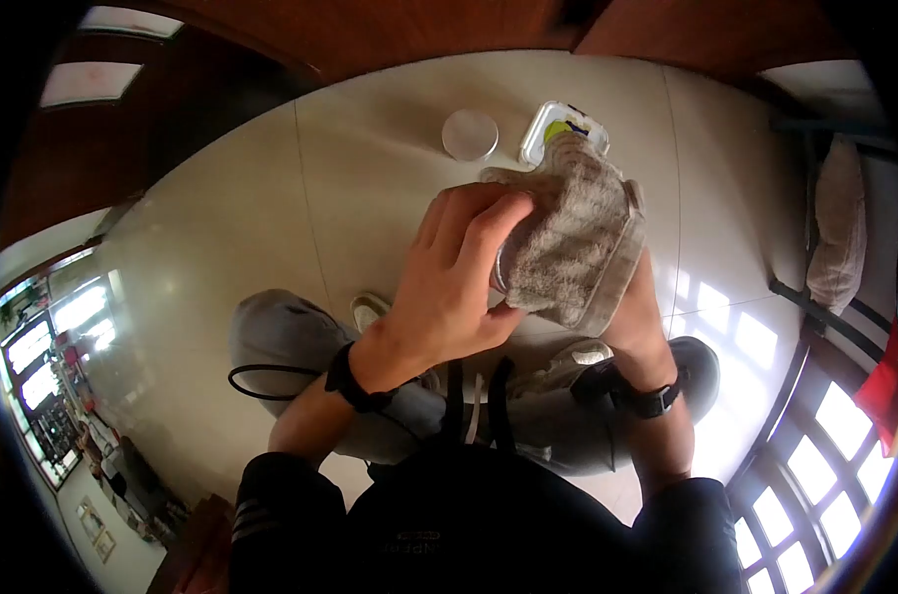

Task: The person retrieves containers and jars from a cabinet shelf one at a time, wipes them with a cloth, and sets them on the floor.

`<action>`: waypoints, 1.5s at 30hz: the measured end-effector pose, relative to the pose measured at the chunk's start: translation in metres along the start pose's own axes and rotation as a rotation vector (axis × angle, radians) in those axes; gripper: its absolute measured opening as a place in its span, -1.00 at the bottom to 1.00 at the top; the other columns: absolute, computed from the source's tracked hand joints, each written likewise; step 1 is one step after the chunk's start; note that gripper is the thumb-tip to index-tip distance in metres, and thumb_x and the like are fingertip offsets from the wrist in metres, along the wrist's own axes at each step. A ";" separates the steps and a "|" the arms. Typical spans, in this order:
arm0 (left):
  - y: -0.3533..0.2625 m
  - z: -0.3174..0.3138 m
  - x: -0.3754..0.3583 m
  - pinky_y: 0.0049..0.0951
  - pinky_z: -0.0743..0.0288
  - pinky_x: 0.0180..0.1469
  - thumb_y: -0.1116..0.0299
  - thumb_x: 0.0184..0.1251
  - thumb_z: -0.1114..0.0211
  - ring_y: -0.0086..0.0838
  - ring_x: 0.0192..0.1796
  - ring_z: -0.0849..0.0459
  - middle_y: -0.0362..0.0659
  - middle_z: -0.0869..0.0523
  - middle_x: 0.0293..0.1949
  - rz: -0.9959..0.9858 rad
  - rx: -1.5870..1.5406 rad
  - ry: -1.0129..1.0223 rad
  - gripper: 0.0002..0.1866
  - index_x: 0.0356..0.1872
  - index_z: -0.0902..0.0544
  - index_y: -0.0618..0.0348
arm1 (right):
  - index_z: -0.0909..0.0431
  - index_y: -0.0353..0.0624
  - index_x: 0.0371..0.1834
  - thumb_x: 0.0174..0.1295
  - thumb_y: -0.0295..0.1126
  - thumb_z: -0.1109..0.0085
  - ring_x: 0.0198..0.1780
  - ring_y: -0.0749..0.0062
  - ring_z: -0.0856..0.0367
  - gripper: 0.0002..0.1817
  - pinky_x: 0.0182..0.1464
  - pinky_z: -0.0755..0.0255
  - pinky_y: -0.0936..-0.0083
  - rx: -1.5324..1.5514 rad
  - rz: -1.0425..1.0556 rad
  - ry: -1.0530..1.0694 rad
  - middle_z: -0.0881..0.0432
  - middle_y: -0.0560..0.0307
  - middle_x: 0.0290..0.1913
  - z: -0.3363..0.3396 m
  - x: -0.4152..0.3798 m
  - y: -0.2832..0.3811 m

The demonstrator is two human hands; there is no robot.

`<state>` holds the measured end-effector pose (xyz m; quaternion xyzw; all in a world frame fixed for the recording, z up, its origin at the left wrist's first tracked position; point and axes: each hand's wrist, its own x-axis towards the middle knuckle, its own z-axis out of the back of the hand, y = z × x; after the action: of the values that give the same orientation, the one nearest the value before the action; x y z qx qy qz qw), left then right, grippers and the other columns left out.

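A worn grey-beige cloth (578,243) hangs in front of me, above the floor. My left hand (449,272) is closed around a round, shiny-edged object (499,269) that is mostly covered by the cloth; its kind cannot be made out. My right hand (635,315) is behind the cloth on the right, with its fingers hidden and the cloth draped over them, pressed against the object. Beyond the hands, a round whitish lid-like disc (470,135) lies on the floor. Beside it is a white rectangular tub (531,145) with something yellow-green and dark blue in it, partly covered by the cloth.
Pale floor tiles (390,129) surround my bent legs and shoes (370,310). Reddish-brown wooden panels (439,28) stand at the far side. To the right are a cushion (838,228) on a dark frame and a bright window grid (815,470).
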<state>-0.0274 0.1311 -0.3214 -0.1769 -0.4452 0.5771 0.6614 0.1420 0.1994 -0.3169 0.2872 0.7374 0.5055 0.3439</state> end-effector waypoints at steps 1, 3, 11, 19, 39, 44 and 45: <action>0.002 -0.002 -0.001 -0.09 -0.38 0.09 0.54 -0.31 -0.42 0.02 0.05 -0.47 0.08 -0.46 0.06 -0.013 0.000 -0.006 -0.16 0.21 -0.35 0.18 | -0.27 -0.32 0.24 -0.03 -0.53 -0.46 0.11 0.42 -0.53 -0.27 0.16 -0.44 0.43 -0.004 -0.011 -0.007 -0.53 0.03 0.12 0.000 0.001 0.002; 0.004 -0.006 -0.004 -0.08 -0.38 0.08 0.54 -0.30 -0.42 0.04 0.05 -0.47 0.08 -0.46 0.06 -0.040 0.004 -0.020 -0.17 0.20 -0.34 0.18 | -0.31 -0.32 0.21 -0.03 -0.53 -0.45 0.10 0.43 -0.54 -0.30 0.15 -0.45 0.44 -0.022 -0.025 -0.031 -0.54 0.03 0.11 0.000 0.000 0.005; 0.005 -0.009 0.000 -0.12 -0.44 0.02 0.51 -0.28 -0.47 0.03 -0.04 -0.55 0.11 -0.52 -0.01 0.160 0.011 0.010 -0.22 0.12 -0.34 0.23 | -0.43 -0.36 0.12 -0.03 -0.54 -0.41 0.00 0.45 -0.59 -0.42 0.09 -0.46 0.48 -0.151 0.093 0.090 -0.64 0.03 -0.02 0.002 0.006 0.005; 0.011 -0.018 -0.011 -0.22 -0.51 0.04 0.50 -0.31 -0.52 -0.01 -0.01 -0.59 0.08 -0.58 -0.02 0.109 -0.041 0.050 -0.18 0.14 -0.34 0.30 | -0.47 -0.35 0.08 -0.01 -0.56 -0.38 -0.02 0.44 -0.59 -0.49 0.08 -0.46 0.47 -0.136 0.080 0.025 -0.64 0.05 -0.04 0.002 0.006 0.006; -0.003 -0.022 -0.007 -0.25 -0.52 0.02 0.46 -0.24 -0.55 -0.10 -0.07 -0.63 0.08 -0.59 -0.10 0.066 -0.148 -0.129 -0.14 0.20 -0.28 0.27 | -0.49 -0.31 0.02 -0.01 -0.57 -0.36 0.01 0.49 -0.55 -0.54 0.12 -0.43 0.48 -0.097 0.138 -0.146 -0.60 0.03 0.02 -0.003 0.006 -0.014; -0.024 -0.007 0.008 -0.27 -0.46 0.10 0.52 -0.23 -0.62 -0.18 0.04 -0.58 0.10 -0.45 0.06 0.213 -0.529 -0.039 0.23 0.37 0.20 0.15 | -0.32 -0.31 0.21 -0.11 -0.52 -0.49 0.17 0.42 -0.47 -0.25 0.22 -0.37 0.42 0.104 0.217 0.023 -0.50 -0.03 0.16 0.002 -0.006 -0.007; -0.023 -0.008 0.010 -0.27 -0.45 0.12 0.52 -0.24 -0.62 -0.17 0.07 -0.57 0.10 -0.43 0.08 0.189 -0.563 -0.038 0.24 0.38 0.19 0.15 | -0.27 -0.31 0.26 -0.15 -0.50 -0.52 0.21 0.39 -0.45 -0.16 0.25 -0.35 0.40 0.056 0.241 0.160 -0.47 -0.03 0.19 0.008 -0.004 0.001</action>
<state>-0.0078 0.1357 -0.3043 -0.3830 -0.5817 0.4932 0.5212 0.1506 0.2014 -0.3173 0.3421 0.7364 0.5436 0.2125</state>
